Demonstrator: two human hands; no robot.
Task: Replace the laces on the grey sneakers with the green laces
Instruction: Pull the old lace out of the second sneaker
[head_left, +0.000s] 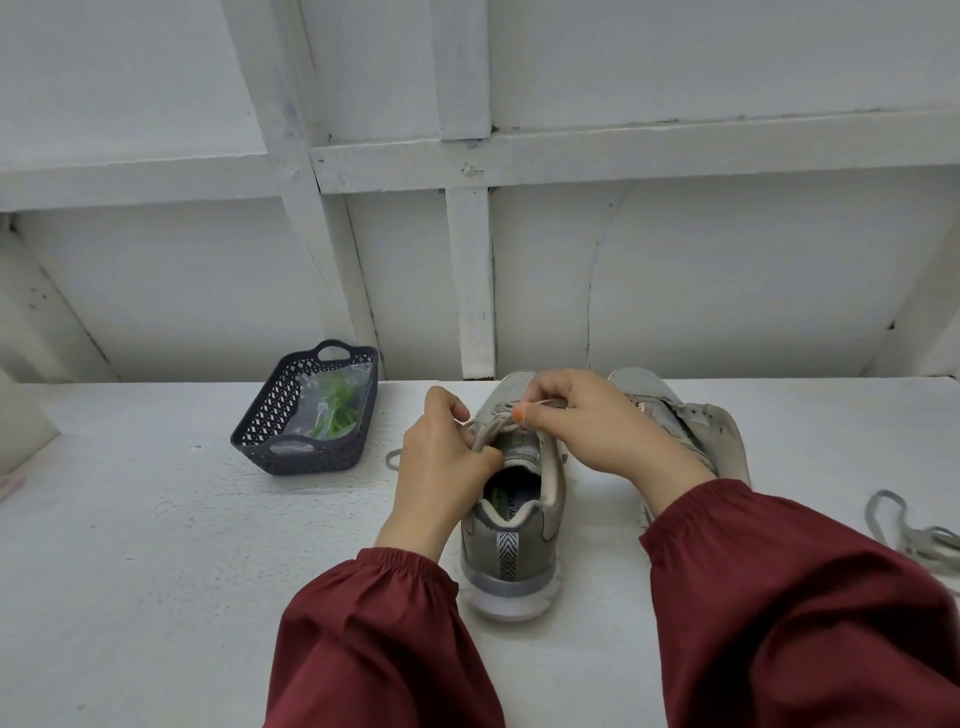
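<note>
A grey sneaker stands on the white table with its heel toward me. My left hand pinches a strand of its grey lace at the left side of the eyelets. My right hand pinches the same lace over the tongue. A loose end of that lace lies on the table to the left. The second grey sneaker lies behind my right wrist, partly hidden. The green laces sit in a clear bag inside a dark basket at the left.
A removed grey lace lies loose on the table at the right edge. A white panelled wall stands right behind the table. A pale object shows at the far left edge.
</note>
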